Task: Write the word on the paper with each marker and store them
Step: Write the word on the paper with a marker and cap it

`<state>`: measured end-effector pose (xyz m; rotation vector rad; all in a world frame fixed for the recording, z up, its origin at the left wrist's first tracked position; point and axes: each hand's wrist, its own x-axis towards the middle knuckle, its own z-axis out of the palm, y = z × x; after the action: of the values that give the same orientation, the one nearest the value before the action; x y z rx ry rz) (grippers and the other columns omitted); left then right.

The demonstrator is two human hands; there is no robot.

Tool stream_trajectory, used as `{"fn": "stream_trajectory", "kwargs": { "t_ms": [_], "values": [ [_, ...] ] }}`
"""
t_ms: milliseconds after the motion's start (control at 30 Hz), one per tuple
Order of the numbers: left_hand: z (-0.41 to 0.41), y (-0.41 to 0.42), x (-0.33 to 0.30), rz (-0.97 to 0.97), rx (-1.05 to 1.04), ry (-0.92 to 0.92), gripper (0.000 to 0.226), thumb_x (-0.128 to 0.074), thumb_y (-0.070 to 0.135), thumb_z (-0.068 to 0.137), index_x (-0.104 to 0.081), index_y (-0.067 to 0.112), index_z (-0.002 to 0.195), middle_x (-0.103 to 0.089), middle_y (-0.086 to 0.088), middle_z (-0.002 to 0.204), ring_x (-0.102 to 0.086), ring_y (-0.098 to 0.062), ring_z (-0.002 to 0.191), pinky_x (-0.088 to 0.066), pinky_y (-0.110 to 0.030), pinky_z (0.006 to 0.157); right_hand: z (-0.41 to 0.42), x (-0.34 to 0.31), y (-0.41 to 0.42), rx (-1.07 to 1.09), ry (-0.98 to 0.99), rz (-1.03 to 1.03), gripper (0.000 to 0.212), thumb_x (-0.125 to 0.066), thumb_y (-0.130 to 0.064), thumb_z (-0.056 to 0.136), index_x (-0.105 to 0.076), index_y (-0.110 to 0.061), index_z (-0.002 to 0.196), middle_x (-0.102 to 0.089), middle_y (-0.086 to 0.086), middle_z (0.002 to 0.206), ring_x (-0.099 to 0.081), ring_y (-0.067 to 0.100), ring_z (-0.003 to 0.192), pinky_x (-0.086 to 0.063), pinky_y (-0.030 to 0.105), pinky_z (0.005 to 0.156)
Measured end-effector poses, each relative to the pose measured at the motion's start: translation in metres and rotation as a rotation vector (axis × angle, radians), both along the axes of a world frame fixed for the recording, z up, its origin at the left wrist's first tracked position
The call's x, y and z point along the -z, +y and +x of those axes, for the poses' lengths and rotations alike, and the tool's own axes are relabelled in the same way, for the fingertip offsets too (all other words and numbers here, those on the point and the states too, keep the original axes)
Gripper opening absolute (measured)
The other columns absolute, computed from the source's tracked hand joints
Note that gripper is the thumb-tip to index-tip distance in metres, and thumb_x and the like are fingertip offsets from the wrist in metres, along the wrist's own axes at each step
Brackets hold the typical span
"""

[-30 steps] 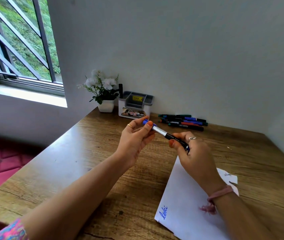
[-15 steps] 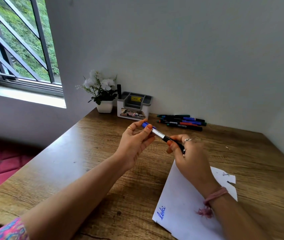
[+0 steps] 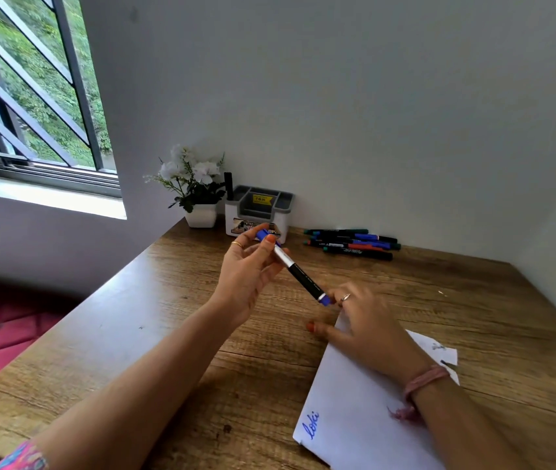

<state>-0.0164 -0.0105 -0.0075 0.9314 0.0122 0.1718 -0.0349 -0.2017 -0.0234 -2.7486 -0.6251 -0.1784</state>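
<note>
From the head camera, the left hand (image 3: 246,276) pinches the blue-capped end of the blue marker (image 3: 298,271), holding it slanted above the middle of the tabletop (image 3: 134,334). The right hand (image 3: 368,327) lies relaxed, fingers spread, on the top corner of the paper (image 3: 354,418), which sits toward the near right edge with a blue word written at its near corner. The other markers (image 3: 351,244) lie along the far edge, right of the grey organizer (image 3: 259,208) and flower pot (image 3: 201,215).

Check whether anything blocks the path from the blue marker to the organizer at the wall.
Nothing visible does. The left hand holds the blue marker just in front of the organizer; only open air lies between them.
</note>
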Motion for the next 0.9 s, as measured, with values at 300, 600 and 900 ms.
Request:
{"fn": "stream_trajectory", "kwargs": {
  "t_ms": [300,600,900],
  "values": [
    [0.053,0.037,-0.052,0.328,-0.452,-0.218,0.016,-0.056,0.010,0.092,-0.053,0.019,0.104,-0.063,-0.005,0.095,-0.065,-0.022,0.091,-0.055,-0.039,0.085,-0.001,0.019,0.005,-0.005,0.136,-0.164,0.059,-0.019,-0.064,0.089,-0.023,-0.035,0.140,-0.017,-0.007,0.147,-0.014,0.015,0.136,-0.010,0.036,0.110],
    [0.144,0.068,-0.092,0.856,-0.852,-0.291,0.024,-0.057,0.017,0.091,-0.053,0.012,0.114,-0.064,-0.010,0.103,-0.063,-0.020,0.087,-0.053,-0.035,0.081,0.002,0.019,0.006,-0.012,0.127,-0.160,0.077,-0.003,-0.077,0.076,-0.020,-0.037,0.139,-0.015,-0.010,0.144,-0.013,0.013,0.134,-0.008,0.032,0.106],
    [0.189,0.062,-0.062,1.123,-0.816,-0.117,0.024,-0.052,0.020,0.093,-0.053,0.011,0.116,-0.062,-0.011,0.110,-0.058,-0.029,0.099,-0.047,-0.043,0.090,0.014,0.025,0.011,0.023,0.128,-0.184,0.093,0.007,-0.082,0.056,-0.018,-0.042,0.136,-0.008,-0.014,0.147,-0.007,0.012,0.138,-0.008,0.035,0.109]
  ]
}}
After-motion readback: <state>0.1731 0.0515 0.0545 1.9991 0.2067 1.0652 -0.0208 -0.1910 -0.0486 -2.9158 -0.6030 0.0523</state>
